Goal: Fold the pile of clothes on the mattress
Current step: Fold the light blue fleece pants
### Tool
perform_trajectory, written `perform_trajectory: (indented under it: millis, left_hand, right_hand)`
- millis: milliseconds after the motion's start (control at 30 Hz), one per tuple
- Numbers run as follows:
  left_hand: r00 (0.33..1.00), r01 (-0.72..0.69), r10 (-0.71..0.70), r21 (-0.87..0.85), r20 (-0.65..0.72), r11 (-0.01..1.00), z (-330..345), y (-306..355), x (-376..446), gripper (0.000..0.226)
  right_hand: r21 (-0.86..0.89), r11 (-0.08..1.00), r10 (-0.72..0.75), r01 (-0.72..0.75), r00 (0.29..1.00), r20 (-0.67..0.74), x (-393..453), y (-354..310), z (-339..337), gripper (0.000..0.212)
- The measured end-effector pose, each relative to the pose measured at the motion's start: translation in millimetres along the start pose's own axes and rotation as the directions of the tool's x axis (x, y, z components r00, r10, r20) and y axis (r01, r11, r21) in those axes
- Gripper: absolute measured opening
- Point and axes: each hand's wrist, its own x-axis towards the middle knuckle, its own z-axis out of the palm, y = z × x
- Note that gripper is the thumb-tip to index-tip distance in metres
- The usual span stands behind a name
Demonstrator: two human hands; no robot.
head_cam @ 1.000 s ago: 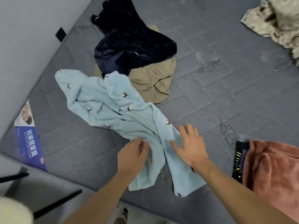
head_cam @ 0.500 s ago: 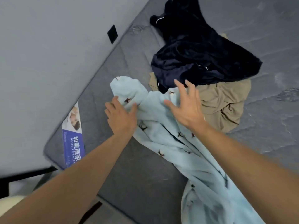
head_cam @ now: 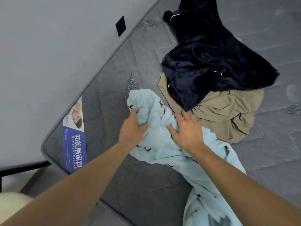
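A light blue fleece garment (head_cam: 164, 144) with small dark marks lies stretched across the grey mattress (head_cam: 114, 75), running from the middle down to the lower right. My left hand (head_cam: 132, 128) grips a bunch of its far end. To the right, my right hand (head_cam: 185, 129) curls its fingers into the cloth. Just beyond them sits a pile: a dark navy plush garment (head_cam: 211, 62) on top of a crumpled tan garment (head_cam: 228, 115).
A grey wall (head_cam: 48, 54) with a black socket plate (head_cam: 120, 26) borders the mattress on the left. A blue and white label (head_cam: 75, 137) covers the mattress corner. A dark frame (head_cam: 22, 168) and a pale cushion (head_cam: 11, 204) lie at lower left.
Both hands went from the garment's near end up to its far end. Since half a second ago the left hand has closed on the cloth and the right hand has come down onto it.
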Motion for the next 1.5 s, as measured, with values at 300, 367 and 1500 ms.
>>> perform_trajectory:
  millis: [300, 367, 1500]
  left_hand:
    - [0.995, 0.046, -0.035, 0.107, -0.098, 0.993, 6.2, -24.3, -70.2, 0.047]
    - [0.989, 0.059, -0.06, -0.013, -0.132, 0.998, -1.9, -21.6, -52.0, 0.045]
    - [0.97, -0.202, 0.242, -0.432, 0.039, 0.879, -76.3, 88.3, -67.8, 0.029]
  right_hand:
    - [-0.045, 0.996, -0.066, 0.071, 0.993, 0.097, -37.1, -2.1, -19.8, 0.055]
    - [0.018, 0.999, -0.046, 0.045, 0.994, 0.094, -12.6, -12.7, -34.2, 0.065]
    - [0.655, 0.754, -0.28, 0.04, 0.922, 0.266, -46.2, 19.3, -132.0, 0.03]
